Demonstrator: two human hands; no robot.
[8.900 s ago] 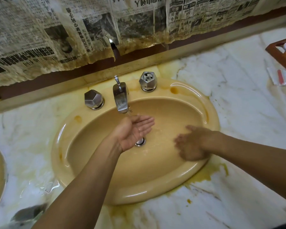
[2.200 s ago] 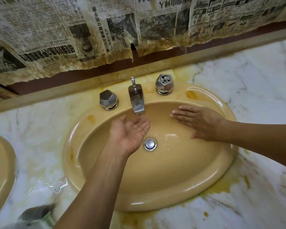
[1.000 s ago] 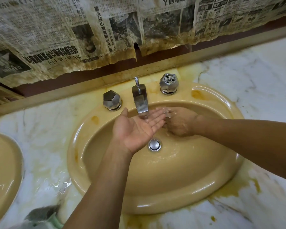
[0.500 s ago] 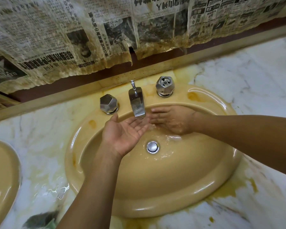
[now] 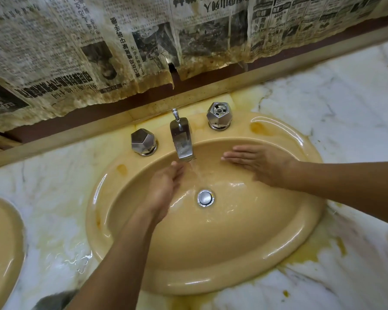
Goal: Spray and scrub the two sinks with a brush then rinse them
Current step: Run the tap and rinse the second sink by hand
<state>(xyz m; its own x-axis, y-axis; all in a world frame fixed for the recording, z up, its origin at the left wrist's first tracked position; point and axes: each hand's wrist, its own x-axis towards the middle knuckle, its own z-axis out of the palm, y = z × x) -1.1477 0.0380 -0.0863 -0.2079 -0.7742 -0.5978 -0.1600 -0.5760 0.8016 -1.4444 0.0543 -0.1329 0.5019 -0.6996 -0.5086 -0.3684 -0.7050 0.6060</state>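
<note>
In the wet sink (image 5: 211, 285), left hand (image 5: 164, 189) and right hand (image 5: 260, 162) are open-fingered, gripping nothing; glaze looks hard and slick, so flat-palm wiping fits.

Bare left hand (image 5: 164, 192); bare right hand (image 5: 263, 164)

Well left of the left grip (image 5: 164, 192), the second sink (image 5: 3, 253) runs off the edge. Below it, a grey thing (image 5: 54, 300) is cropped, unidentifiable.

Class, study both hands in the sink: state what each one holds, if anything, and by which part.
Nothing is held. The left hand, fingers straight, meets the stream from the faucet; the right hand lies flat on the sink wall.
</note>
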